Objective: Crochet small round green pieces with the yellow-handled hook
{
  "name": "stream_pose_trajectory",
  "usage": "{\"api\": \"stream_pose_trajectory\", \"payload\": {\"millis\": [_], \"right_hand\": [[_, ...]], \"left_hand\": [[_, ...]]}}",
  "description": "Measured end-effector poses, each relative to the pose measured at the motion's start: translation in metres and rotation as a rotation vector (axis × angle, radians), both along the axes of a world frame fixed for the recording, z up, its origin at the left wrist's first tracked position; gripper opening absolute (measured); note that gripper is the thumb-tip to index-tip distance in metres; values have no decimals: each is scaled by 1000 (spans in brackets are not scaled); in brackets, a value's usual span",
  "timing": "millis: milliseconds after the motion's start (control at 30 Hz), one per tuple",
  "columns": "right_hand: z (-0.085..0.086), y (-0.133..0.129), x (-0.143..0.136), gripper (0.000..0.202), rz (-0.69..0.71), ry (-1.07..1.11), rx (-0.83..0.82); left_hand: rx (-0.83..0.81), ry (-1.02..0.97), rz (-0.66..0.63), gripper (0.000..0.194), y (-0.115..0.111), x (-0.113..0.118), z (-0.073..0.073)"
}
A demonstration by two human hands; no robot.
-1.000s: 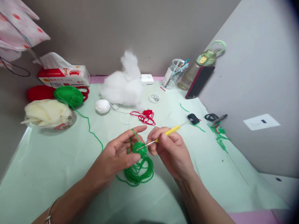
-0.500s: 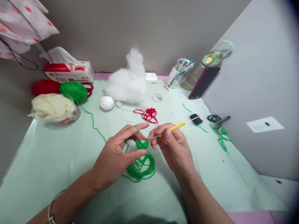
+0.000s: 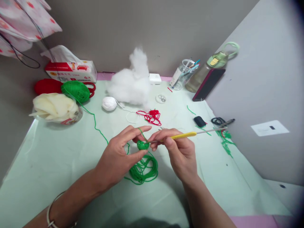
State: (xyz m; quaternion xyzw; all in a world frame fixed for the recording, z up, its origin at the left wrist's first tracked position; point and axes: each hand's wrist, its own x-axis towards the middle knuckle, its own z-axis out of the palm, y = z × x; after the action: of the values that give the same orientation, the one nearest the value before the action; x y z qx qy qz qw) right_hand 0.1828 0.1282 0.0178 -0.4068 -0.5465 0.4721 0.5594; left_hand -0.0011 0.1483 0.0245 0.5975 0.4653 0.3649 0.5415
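Between thumb and fingers, my left hand [image 3: 121, 152] pinches a small green crochet piece [image 3: 142, 145], cup-shaped and tightly stitched. A strand of green yarn runs up over its raised index finger. My right hand [image 3: 179, 148] is closed round a crochet hook [image 3: 184, 136] with a yellow handle and metal ends. The hook's left tip meets the top edge of the green piece; whether it is inside a stitch I cannot tell. Below both hands a loose coil of green yarn [image 3: 152, 172] lies on the pale green tablecloth [image 3: 78, 164].
White stuffing [image 3: 129, 85] and a white yarn ball [image 3: 109, 104] sit behind my hands, near tangled red yarn [image 3: 153, 117]. Leftward are a green yarn ball [image 3: 76, 91], a tub [image 3: 71, 118] and tissues [image 3: 87, 71]. Rightward stand a pen cup [image 3: 178, 76], phone [image 3: 209, 85] and bottle [image 3: 197, 76].
My right hand has shifted slightly right and turned, so the crochet hook lies flatter and its far end points further right. The green crochet piece has tilted a little in my left hand.
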Motion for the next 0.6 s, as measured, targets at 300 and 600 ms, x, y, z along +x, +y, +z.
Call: {"api": "stream_pose_trajectory", "payload": {"millis": [300, 600], "right_hand": [[-3, 3, 0, 20, 47, 191, -82], [-4, 2, 1, 20, 92, 220, -88]], "left_hand": [[34, 13, 7, 50, 0, -3, 4], [54, 14, -16, 38, -1, -4, 6]]}}
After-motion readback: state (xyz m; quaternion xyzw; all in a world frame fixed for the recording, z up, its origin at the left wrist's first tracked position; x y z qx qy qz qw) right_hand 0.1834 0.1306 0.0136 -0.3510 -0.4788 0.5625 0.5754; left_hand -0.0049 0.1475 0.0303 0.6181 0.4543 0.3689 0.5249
